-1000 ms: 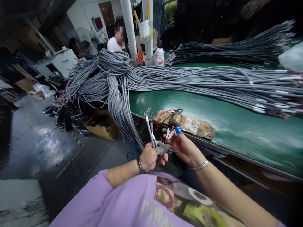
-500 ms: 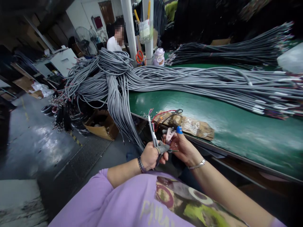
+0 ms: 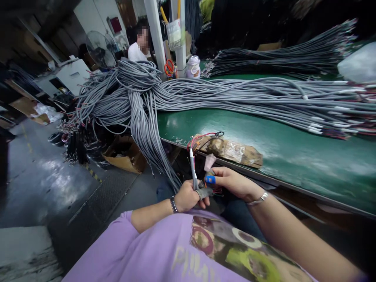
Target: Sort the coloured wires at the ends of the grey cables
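My left hand (image 3: 189, 196) is closed around grey multi-core cables (image 3: 193, 168), which stick up past the fist. Thin coloured wires fan out of a white-banded cable end, beside the table edge. Dark grey wrapping (image 3: 204, 192) covers the left thumb. Just to the right, my right hand (image 3: 232, 181) pinches close to that thumb, with blue tape (image 3: 210, 179) on its own thumb. A pale pink piece (image 3: 209, 161) shows at the right fingertips; I cannot tell whether it is held or wrapped on a finger. Short red and green wire ends show below; what the pinch holds is hidden.
A taped wooden board (image 3: 235, 152) with red and black leads lies on the edge of the green table (image 3: 282, 156). Behind it stretches a long bundle of grey cables (image 3: 229, 94), draping over the left end. A cardboard box (image 3: 126, 158) stands below. A person (image 3: 137, 51) is in the background.
My right hand has turned, its blue-taped thumb coming down and left toward the left thumb. The cable in my left hand stands more upright. The view has shifted slightly.
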Tool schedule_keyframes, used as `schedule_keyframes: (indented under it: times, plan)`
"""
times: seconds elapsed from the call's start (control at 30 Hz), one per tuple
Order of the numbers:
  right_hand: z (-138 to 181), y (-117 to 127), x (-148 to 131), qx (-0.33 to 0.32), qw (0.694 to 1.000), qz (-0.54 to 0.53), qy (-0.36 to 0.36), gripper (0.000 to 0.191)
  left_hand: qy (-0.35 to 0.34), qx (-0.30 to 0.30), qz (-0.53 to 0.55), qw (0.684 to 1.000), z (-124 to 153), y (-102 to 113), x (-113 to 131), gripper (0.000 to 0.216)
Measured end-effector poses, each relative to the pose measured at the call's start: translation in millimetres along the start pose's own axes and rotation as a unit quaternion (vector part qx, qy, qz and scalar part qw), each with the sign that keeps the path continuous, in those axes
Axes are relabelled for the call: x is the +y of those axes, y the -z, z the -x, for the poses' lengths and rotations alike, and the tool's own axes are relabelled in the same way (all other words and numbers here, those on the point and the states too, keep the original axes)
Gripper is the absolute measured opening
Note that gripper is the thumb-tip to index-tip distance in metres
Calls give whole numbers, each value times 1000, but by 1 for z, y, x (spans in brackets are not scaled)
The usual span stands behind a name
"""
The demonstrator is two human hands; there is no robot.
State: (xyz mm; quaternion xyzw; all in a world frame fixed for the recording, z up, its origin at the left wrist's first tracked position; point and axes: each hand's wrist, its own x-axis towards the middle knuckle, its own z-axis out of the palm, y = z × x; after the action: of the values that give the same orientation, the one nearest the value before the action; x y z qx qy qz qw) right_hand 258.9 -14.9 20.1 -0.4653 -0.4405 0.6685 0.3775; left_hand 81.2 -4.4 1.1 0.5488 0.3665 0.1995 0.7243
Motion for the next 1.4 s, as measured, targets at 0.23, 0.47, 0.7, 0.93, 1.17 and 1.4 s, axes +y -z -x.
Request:
schedule_keyframes:
  times: [0.23, 0.47, 0.7, 0.93, 1.17, 1.4]
  plan:
    - [6, -9, 5, 28, 997, 56, 50, 40, 49, -41, -42, 997, -3, 5, -4, 43]
    - [21, -14, 37, 175, 979, -82, 58, 45, 0, 80, 44, 996, -7, 0, -4, 47]
    - [16, -30, 43, 215, 968, 15, 126, 36, 49, -27, 34, 998, -8, 1, -4, 52]
    - [3, -31, 31, 188, 974, 43, 116, 39, 31, 2, 42, 999, -4, 5, -11, 55]
    - [1, -38, 29, 230, 967, 3, 108, 48, -2, 71, 120, 990, -6, 3, -12, 54]
    - [1, -32, 32, 228, 967, 5, 111, 44, 4, 86, 126, 988, -4, 4, -9, 54]
